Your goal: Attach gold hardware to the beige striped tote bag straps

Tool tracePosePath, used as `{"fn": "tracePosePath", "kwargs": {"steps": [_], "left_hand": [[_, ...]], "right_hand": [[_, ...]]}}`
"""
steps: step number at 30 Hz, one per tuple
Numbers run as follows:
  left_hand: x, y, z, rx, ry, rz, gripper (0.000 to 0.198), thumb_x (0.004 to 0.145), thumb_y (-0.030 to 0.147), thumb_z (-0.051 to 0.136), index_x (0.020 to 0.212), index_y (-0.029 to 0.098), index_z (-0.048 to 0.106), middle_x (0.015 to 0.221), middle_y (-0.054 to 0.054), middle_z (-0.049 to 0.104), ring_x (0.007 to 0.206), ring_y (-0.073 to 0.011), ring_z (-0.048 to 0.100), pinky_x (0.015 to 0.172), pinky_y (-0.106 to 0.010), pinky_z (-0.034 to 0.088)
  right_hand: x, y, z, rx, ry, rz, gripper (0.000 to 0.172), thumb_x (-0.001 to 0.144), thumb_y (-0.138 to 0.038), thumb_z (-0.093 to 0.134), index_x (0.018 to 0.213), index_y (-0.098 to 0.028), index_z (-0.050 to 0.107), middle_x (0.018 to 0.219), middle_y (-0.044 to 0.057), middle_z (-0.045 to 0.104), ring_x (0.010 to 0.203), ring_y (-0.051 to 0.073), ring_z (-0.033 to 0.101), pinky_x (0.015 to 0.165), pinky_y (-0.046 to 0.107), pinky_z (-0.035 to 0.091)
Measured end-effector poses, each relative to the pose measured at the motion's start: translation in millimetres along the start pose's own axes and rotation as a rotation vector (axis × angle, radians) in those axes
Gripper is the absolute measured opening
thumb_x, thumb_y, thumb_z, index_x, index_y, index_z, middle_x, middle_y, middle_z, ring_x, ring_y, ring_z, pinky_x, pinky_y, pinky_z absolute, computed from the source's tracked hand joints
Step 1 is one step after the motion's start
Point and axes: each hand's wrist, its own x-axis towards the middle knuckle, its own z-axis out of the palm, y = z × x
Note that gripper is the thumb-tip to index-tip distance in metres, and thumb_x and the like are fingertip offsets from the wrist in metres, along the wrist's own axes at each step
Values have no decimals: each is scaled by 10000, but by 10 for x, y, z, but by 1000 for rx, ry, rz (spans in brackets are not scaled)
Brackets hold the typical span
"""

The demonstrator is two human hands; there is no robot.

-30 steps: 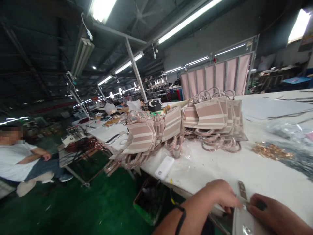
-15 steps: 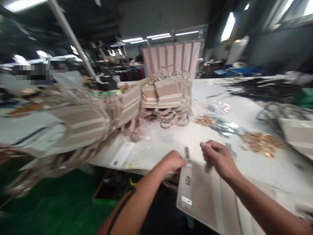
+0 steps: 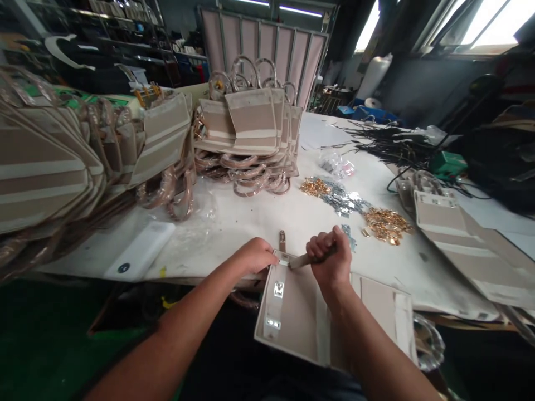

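Factory workroom, daylight at the windows

A pink panelled screen (image 3: 261, 50) in a metal frame stands beyond the white-covered worktable (image 3: 234, 228), with metal shelving (image 3: 137, 33) to its left, bright windows (image 3: 489, 22) above a grey wall (image 3: 418, 94), and a green floor (image 3: 54, 314).

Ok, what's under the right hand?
The right hand grips a slim tool at the edge of a beige canvas bag panel. The hand covers whatever lies directly beneath it, so that can't be seen.

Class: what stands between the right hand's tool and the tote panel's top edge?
Nothing visible: the tool in the right hand touches the tote panel at its top edge, beside the left hand.
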Motion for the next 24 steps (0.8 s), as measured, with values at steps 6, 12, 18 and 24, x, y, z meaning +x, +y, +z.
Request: {"fn": "tracePosePath", "kwargs": {"steps": [6, 12, 18, 24], "left_hand": [[6, -35, 4, 10, 21, 15, 104, 666, 252, 733, 624, 203, 652, 536, 47, 534, 567, -141, 473, 556, -303, 299], [26, -57, 3, 30, 16, 22, 92, 660, 271, 731, 632, 203, 674, 582, 30, 587, 623, -166, 536, 592, -312, 328], [51, -79, 10, 16, 3, 23, 72, 670, 272, 722, 676, 200, 731, 600, 21, 603, 641, -176, 544, 607, -311, 322], [46, -58, 23, -75, 22, 7, 82, 646, 211, 748, 619, 192, 673, 530, 36, 535, 582, -159, 492, 590, -310, 290]], "right_hand": [[-39, 78, -26, -29, -44, -6, 599, 900, -497, 784, 618, -207, 343, 574, -70, 258, 469, 107, 254, 446, 247, 302], [-27, 58, -17, -7, -35, -10, 580, 892, -476, 790, 602, -207, 365, 548, -75, 268, 454, 102, 258, 439, 240, 306], [-31, 89, -7, 45, 7, -53, 538, 897, -437, 783, 591, -215, 399, 533, -81, 278, 443, 102, 251, 431, 238, 310], [-108, 217, 211, -249, -311, -118, 524, 1019, -440, 722, 586, -215, 533, 541, -39, 442, 468, 131, 411, 469, 272, 327]]}}
